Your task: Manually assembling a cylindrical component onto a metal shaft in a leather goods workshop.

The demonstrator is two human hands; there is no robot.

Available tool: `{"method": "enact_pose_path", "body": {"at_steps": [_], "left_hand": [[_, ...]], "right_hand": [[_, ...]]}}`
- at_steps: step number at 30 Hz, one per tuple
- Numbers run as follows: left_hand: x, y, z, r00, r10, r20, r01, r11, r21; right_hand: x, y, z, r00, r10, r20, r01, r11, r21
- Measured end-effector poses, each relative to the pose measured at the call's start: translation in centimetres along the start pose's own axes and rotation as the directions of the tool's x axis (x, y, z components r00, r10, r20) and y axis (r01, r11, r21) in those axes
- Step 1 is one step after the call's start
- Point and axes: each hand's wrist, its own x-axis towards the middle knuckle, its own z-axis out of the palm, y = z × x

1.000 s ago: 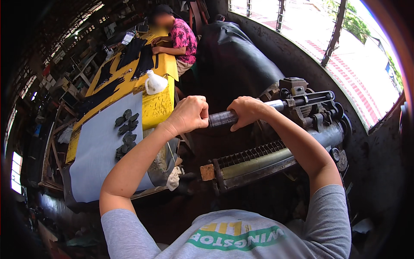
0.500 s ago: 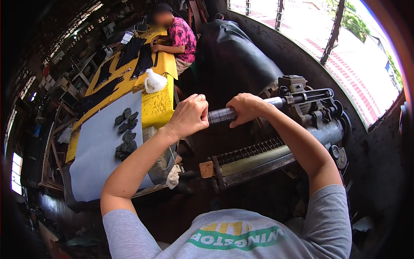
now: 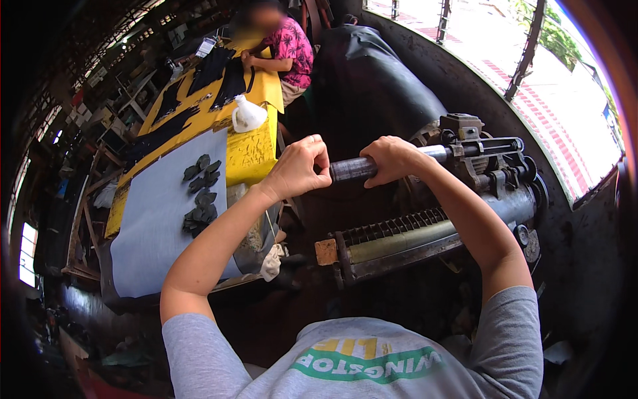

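Observation:
A dark metal cylinder (image 3: 351, 170) juts sideways from the machine (image 3: 468, 149) at my right. My left hand (image 3: 300, 166) is closed at its free end, fingers curled and thumb bent in. Farther along, my right hand (image 3: 392, 159) wraps over the cylinder from above, its thumb on the near side. A brighter length of the shaft (image 3: 435, 153) shows between this hand and the machine. Whatever lies under my left fingers, apart from the cylinder's end, is hidden.
Below the cylinder runs a long ridged roller bed (image 3: 399, 239) with a wooden block (image 3: 326, 252) at its end. On the left, a table with a yellow top (image 3: 249, 156) bears dark cut pieces (image 3: 201, 206) and a white funnel-topped jug (image 3: 248, 114). A person (image 3: 289, 56) works at its far end.
The whole view has shifted slightly, the scene moving right. My left hand's fingers have shifted at the cylinder's end. My right hand keeps its hold on the cylinder.

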Motion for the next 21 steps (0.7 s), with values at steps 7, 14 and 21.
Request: {"method": "enact_pose_path", "body": {"at_steps": [7, 14, 21], "left_hand": [[-0.6, -1.5, -0.6, 0.983, -0.164, 0.087, 0.185, 0.907, -0.378], [-1.0, -0.8, -1.6, 0.998, 0.005, 0.065, 0.006, 0.984, -0.178], [-0.3, 0.8, -2.2, 0.959, 0.269, 0.092, -0.284, 0.923, 0.259]], "right_hand": [[0.2, 0.2, 0.3, 0.996, -0.066, -0.066, 0.068, 0.997, 0.034], [0.2, 0.1, 0.2, 0.995, -0.073, -0.063, 0.076, 0.997, 0.035], [0.1, 0.2, 0.2, 0.997, -0.065, -0.051, 0.067, 0.997, 0.044]]}}
